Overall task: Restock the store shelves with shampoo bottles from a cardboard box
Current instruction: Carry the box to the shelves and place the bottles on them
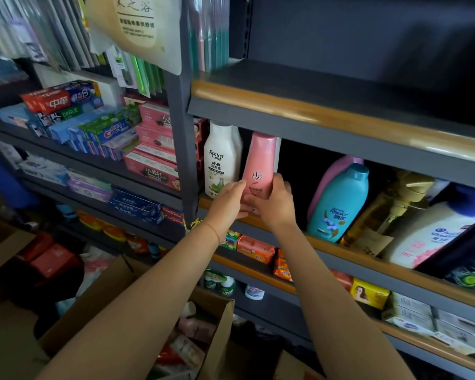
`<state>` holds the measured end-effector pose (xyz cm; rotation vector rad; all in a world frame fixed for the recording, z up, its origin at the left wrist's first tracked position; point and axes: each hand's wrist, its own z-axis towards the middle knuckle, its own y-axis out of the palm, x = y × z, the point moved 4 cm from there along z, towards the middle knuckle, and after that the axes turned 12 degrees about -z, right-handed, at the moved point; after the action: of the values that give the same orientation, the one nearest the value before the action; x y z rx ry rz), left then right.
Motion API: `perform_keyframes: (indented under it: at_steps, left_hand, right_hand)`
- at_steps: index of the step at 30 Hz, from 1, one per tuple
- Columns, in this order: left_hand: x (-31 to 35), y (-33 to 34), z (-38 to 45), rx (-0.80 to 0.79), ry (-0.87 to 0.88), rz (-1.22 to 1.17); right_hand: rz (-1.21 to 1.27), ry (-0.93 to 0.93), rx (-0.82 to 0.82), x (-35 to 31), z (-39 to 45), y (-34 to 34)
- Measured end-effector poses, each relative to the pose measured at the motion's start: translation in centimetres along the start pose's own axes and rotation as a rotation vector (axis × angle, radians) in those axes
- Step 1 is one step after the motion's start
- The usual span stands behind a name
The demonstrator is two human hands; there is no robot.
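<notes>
both my hands, left hand (229, 200) and right hand (272, 200), pinching pink shampoo bottle (260, 163) | risk: nudging white shampoo bottle (220, 157) over, just beside it

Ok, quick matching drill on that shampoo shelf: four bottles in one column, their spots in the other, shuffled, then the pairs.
Bottles:
1. pink bottle
2. white Raclen bottle
3. teal Rejoice bottle
4. gold pump bottle

Spots:
A. right of the teal one
B. far left, by the upright
C. between both hands
D. across the dark gap, right of the hands

Pairs: 1-C, 2-B, 3-D, 4-A

The left hand and right hand hold the pink bottle.
</notes>
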<state>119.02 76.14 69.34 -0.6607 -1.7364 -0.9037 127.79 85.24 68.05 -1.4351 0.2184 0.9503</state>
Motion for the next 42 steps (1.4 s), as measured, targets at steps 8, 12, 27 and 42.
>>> perform_keyframes:
  at_steps: [8,12,27,42]
  left_hand:
    - [0.3,0.8,0.5,-0.004,0.047,0.051]
    - [0.3,0.7,1.0,0.006,0.042,0.042]
    - [-2.9,-7.1,-0.7,0.174,0.150,0.102]
    - [-23.8,-35.5,-10.3,0.449,-0.289,0.842]
  right_hand:
    - [0.020,0.068,0.093,-0.1,-0.2,0.5]
    - [0.021,0.097,0.106,-0.1,0.3,0.8]
    - [0.115,-0.122,0.496,-1.5,-5.4,0.5]
    - [-0.280,0.243,-1.007,4.3,-20.2,32.9]
